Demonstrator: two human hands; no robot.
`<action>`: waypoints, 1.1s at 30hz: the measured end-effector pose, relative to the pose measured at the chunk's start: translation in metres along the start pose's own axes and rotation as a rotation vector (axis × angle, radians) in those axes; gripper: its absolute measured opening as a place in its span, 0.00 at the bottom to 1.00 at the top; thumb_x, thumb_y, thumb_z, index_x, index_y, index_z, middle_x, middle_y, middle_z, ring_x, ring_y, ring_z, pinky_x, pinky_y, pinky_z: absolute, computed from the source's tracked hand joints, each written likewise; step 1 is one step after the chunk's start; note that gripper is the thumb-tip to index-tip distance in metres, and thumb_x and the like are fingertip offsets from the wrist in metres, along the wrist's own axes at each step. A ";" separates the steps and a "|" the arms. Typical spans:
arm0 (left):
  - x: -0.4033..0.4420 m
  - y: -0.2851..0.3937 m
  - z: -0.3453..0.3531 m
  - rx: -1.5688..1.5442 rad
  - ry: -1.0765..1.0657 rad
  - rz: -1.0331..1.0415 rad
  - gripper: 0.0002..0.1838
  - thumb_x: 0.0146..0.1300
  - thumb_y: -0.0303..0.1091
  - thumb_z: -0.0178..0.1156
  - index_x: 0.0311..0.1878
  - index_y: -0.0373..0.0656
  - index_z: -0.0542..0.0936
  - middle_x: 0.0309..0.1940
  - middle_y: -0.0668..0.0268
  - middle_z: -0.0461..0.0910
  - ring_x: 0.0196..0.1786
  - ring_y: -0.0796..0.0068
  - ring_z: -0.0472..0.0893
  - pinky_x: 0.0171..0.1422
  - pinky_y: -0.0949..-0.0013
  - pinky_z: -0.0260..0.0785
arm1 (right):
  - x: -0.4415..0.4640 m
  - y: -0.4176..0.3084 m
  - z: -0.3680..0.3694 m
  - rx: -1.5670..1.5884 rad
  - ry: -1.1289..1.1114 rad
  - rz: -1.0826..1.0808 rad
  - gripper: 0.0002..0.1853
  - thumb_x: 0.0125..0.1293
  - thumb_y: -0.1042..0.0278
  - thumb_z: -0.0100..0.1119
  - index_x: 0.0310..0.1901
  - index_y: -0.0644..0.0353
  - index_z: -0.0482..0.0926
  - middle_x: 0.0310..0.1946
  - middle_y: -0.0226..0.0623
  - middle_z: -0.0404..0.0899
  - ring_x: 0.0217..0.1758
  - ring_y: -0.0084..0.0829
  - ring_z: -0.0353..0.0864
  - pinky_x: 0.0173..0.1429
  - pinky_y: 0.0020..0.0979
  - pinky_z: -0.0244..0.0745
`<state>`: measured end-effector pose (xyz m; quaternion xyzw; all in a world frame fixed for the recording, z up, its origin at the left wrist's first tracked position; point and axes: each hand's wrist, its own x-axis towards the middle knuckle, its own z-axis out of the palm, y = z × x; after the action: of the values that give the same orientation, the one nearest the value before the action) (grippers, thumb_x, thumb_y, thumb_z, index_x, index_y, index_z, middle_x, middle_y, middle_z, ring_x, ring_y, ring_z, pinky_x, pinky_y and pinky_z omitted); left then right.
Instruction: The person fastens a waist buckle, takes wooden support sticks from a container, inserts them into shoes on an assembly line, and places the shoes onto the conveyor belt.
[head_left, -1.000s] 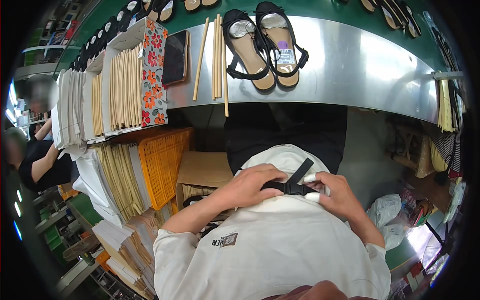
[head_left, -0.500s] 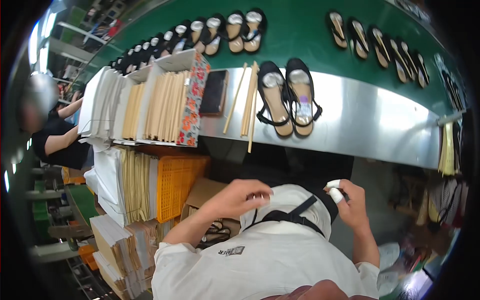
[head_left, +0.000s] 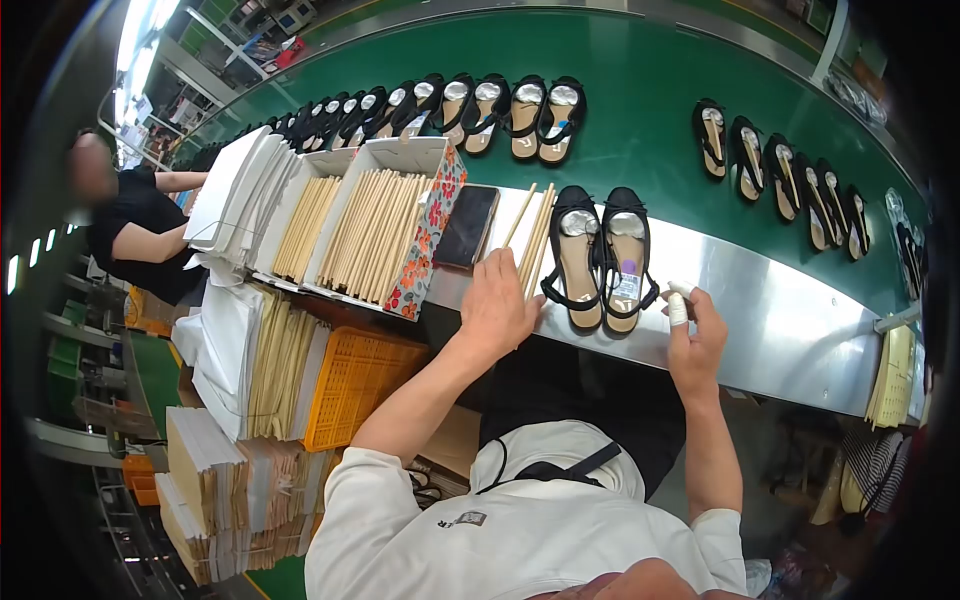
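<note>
Mostly black sandals (tan insoles).

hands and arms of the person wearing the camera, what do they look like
Short off-white sleeves cover the upper arms, leaving the forearms bare. The right hand has white coverings on two digits. The left hand shows no glove or covering. No watch is visible on either wrist.

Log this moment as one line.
left hand: at sticks, grip unclear | right hand: beside sandals, contact unclear | sandals: side by side on counter | phone: left of sticks
</note>
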<state>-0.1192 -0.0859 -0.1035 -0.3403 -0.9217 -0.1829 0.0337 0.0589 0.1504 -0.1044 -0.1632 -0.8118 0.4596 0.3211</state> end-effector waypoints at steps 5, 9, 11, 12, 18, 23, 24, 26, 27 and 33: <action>0.015 -0.014 0.021 0.152 0.055 0.044 0.28 0.61 0.29 0.67 0.62 0.26 0.72 0.56 0.44 0.79 0.56 0.43 0.78 0.59 0.49 0.77 | -0.015 0.028 0.011 0.068 0.065 0.036 0.12 0.77 0.78 0.58 0.58 0.68 0.82 0.42 0.38 0.89 0.42 0.26 0.87 0.49 0.30 0.82; 0.023 -0.016 0.021 0.259 -0.098 -0.183 0.08 0.61 0.26 0.65 0.43 0.36 0.84 0.41 0.44 0.85 0.46 0.42 0.88 0.49 0.47 0.82 | -0.021 0.033 0.005 0.044 -0.027 0.296 0.15 0.66 0.78 0.54 0.52 0.67 0.82 0.37 0.49 0.86 0.40 0.40 0.86 0.48 0.42 0.81; 0.036 -0.004 0.015 0.223 -0.320 -0.288 0.13 0.62 0.29 0.65 0.50 0.36 0.85 0.43 0.47 0.86 0.47 0.42 0.88 0.52 0.47 0.83 | -0.033 0.074 0.019 0.065 0.047 0.175 0.17 0.64 0.77 0.51 0.54 0.65 0.81 0.44 0.59 0.85 0.46 0.60 0.85 0.55 0.52 0.79; 0.037 -0.018 0.028 0.245 -0.204 -0.152 0.11 0.63 0.29 0.64 0.47 0.36 0.85 0.42 0.47 0.85 0.49 0.42 0.88 0.53 0.45 0.82 | -0.029 0.081 0.021 0.054 0.061 0.087 0.17 0.63 0.77 0.53 0.53 0.65 0.81 0.45 0.59 0.85 0.47 0.63 0.83 0.55 0.52 0.80; 0.046 -0.092 0.056 0.029 -0.002 -0.030 0.13 0.68 0.19 0.48 0.54 0.29 0.70 0.48 0.38 0.77 0.48 0.32 0.81 0.55 0.41 0.75 | -0.023 0.065 0.015 0.153 0.138 0.168 0.12 0.75 0.69 0.57 0.55 0.61 0.83 0.41 0.51 0.88 0.45 0.52 0.89 0.50 0.44 0.81; 0.039 -0.081 0.047 -0.272 0.181 -0.073 0.18 0.70 0.19 0.45 0.61 0.28 0.70 0.42 0.48 0.77 0.42 0.47 0.81 0.49 0.54 0.76 | -0.025 0.062 0.015 0.084 0.152 0.151 0.12 0.74 0.68 0.58 0.55 0.61 0.82 0.40 0.53 0.87 0.45 0.54 0.88 0.50 0.45 0.80; 0.039 -0.079 0.046 -0.266 0.186 -0.079 0.18 0.70 0.19 0.45 0.61 0.28 0.70 0.42 0.48 0.77 0.42 0.47 0.81 0.49 0.54 0.76 | -0.025 0.064 0.015 0.114 0.142 0.176 0.12 0.74 0.68 0.58 0.55 0.61 0.82 0.40 0.54 0.87 0.45 0.54 0.88 0.50 0.46 0.80; 0.039 -0.072 0.032 -0.607 0.384 -0.043 0.17 0.71 0.20 0.48 0.61 0.31 0.71 0.40 0.58 0.76 0.36 0.62 0.79 0.40 0.61 0.73 | -0.026 0.066 0.016 0.167 0.146 0.180 0.12 0.74 0.67 0.58 0.55 0.61 0.81 0.40 0.55 0.86 0.44 0.55 0.87 0.49 0.45 0.80; 0.042 -0.090 0.033 -0.833 0.261 -0.186 0.16 0.75 0.23 0.52 0.63 0.36 0.72 0.37 0.67 0.75 0.31 0.78 0.75 0.31 0.71 0.67 | -0.026 0.058 0.008 0.133 0.135 0.188 0.11 0.75 0.69 0.58 0.55 0.61 0.83 0.41 0.52 0.87 0.43 0.50 0.89 0.49 0.42 0.81; -0.023 0.044 -0.014 -1.676 -0.084 -0.263 0.10 0.85 0.35 0.54 0.60 0.41 0.71 0.36 0.64 0.81 0.28 0.77 0.81 0.29 0.75 0.74 | -0.057 -0.018 -0.010 0.405 -0.193 0.262 0.09 0.79 0.73 0.60 0.53 0.69 0.84 0.40 0.37 0.89 0.42 0.21 0.87 0.49 0.25 0.83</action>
<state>-0.0736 -0.0742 -0.0810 -0.1494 -0.5140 -0.7950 -0.2852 0.1083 0.1151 -0.1064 -0.1546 -0.7022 0.6638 0.2060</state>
